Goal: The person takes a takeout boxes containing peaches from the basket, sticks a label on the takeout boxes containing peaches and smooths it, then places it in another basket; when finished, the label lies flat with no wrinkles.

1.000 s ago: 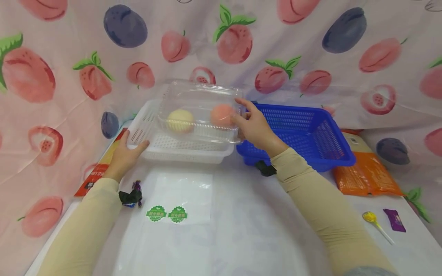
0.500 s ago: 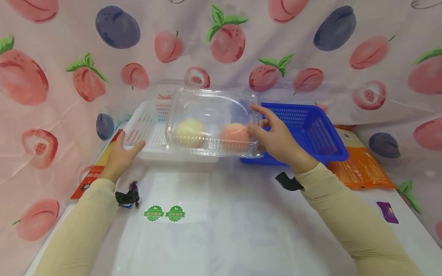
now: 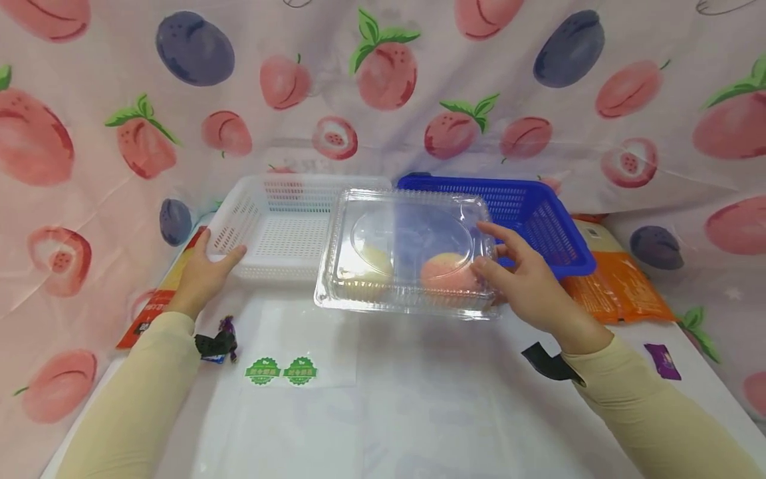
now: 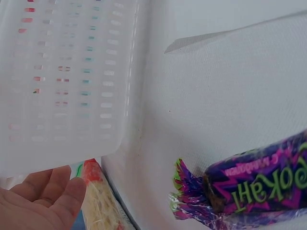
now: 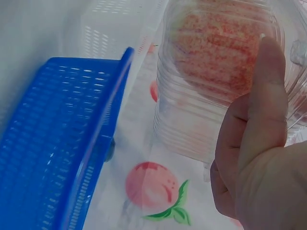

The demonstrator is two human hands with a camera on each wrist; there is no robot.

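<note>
Nearest the viewer, two green stickers (image 3: pixel 281 370) lay on a clear sheet on the white table (image 3: pixel 419 412), and a purple-wrapped candy (image 3: pixel 217 344) sat by the left sleeve. Another purple wrapper (image 3: pixel 661 360) lay at the far right edge.

Further in, the right hand (image 3: pixel 526 283) grasped the right end of a clear plastic box (image 3: pixel 407 249), thumb pressed on its lid and fingers curled underneath. The box was held above the table, in front of both baskets and tilted toward the viewer. Inside it sat a pale yellow fruit (image 3: pixel 365 266) on the left and a pink peach (image 3: pixel 445 271) on the right, next to the thumb.

On the left, the left hand (image 3: pixel 203 269) rested with relaxed fingers against the front corner of a white basket (image 3: pixel 281 226). Beside that basket, to the right and touching it, stood a blue basket (image 3: pixel 538 213). Orange packets (image 3: pixel 616 293) lay just right of the blue basket. Behind everything hung a pink cloth (image 3: pixel 383 86) printed with peaches and plums.
</note>
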